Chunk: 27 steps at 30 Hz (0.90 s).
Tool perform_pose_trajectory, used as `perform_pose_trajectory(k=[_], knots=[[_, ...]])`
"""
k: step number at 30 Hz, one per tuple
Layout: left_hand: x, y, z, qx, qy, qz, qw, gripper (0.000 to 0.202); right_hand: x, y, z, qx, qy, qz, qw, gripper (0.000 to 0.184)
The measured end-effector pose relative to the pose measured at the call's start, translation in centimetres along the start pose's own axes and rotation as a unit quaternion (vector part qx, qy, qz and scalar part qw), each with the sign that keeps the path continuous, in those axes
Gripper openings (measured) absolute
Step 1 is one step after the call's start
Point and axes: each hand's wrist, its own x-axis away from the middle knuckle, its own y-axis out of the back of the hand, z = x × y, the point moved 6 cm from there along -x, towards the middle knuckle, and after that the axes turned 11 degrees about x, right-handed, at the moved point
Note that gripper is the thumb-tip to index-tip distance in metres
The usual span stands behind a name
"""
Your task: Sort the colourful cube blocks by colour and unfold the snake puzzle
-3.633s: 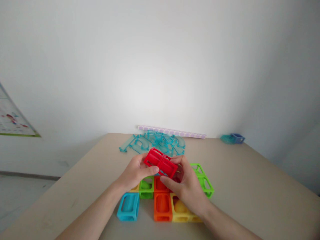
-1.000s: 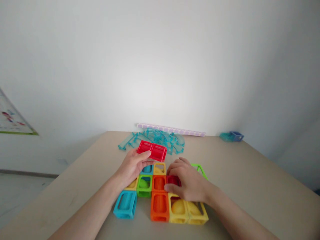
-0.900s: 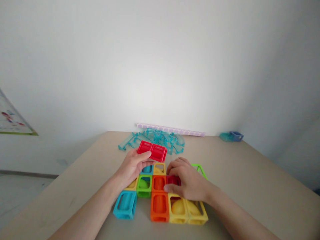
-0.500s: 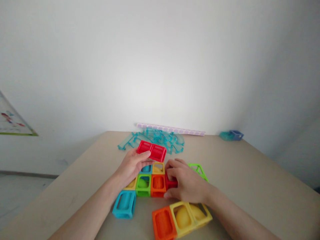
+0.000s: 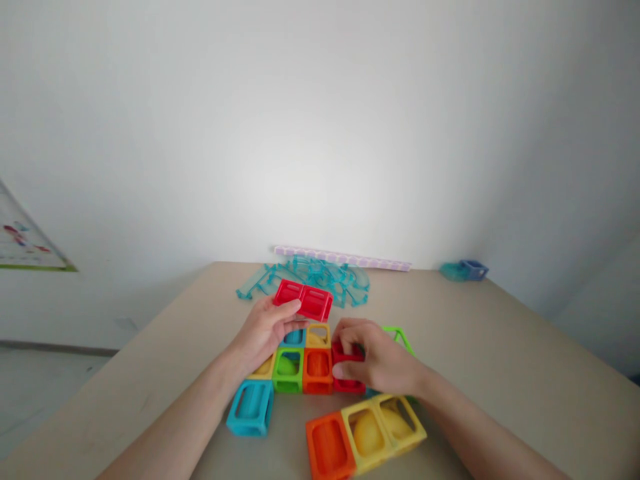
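Note:
My left hand (image 5: pixel 267 327) holds a pair of joined red blocks (image 5: pixel 315 303) in the air, its thumb on top of them. Below lies a cluster of joined hollow cubes: a green block (image 5: pixel 289 367), an orange block (image 5: pixel 318 369), a yellow block (image 5: pixel 319 335) and a blue block (image 5: pixel 294 338). At the cluster's right end my right hand (image 5: pixel 377 357) has thumb and fingers closed on a red block (image 5: pixel 349 385), which sits against the orange one. The hand partly hides a green frame piece (image 5: pixel 400 337) behind it.
Nearer me are a separate blue block (image 5: pixel 251 408) and an orange block (image 5: pixel 330 448) joined to yellow blocks (image 5: pixel 367 437). Translucent teal track pieces (image 5: pixel 320 273) and a patterned strip (image 5: pixel 345 257) lie by the wall. A dark blue block (image 5: pixel 474 270) stands at the back right corner.
My right hand has lifted and shifted slightly right, showing more of the red block at the cluster's end. My left hand still holds the joined red blocks in nearly the same place.

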Motion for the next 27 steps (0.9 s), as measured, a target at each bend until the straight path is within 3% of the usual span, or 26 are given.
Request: perform_pose_trajectory(k=[8, 15, 20, 24, 27], knots=[[0.1, 0.0, 0.0, 0.004, 0.004, -0.001, 1.0, 0.025, 0.0, 1.2, -0.1, -0.123, -0.011, -0.072, 0.99, 0.037], [0.2, 0.0, -0.1, 0.001, 0.005, -0.004, 1.0, 0.026, -0.3, 0.7, -2.4, -0.312, -0.125, -0.142, 0.931, 0.045], [0.2, 0.0, 0.0, 0.009, 0.008, 0.003, 1.0, 0.024, -0.2, 1.6, -2.5, -0.281, -0.123, -0.209, 0.929, 0.047], [0.1, 0.3, 0.1, 0.011, 0.009, -0.003, 1.0, 0.021, 0.2, 2.9, -1.6, -0.216, -0.061, -0.261, 0.939, 0.043], [0.1, 0.5, 0.2, 0.016, 0.008, -0.01, 1.0, 0.02, 0.3, 3.1, -0.7, -0.185, -0.014, -0.257, 0.949, 0.031]])
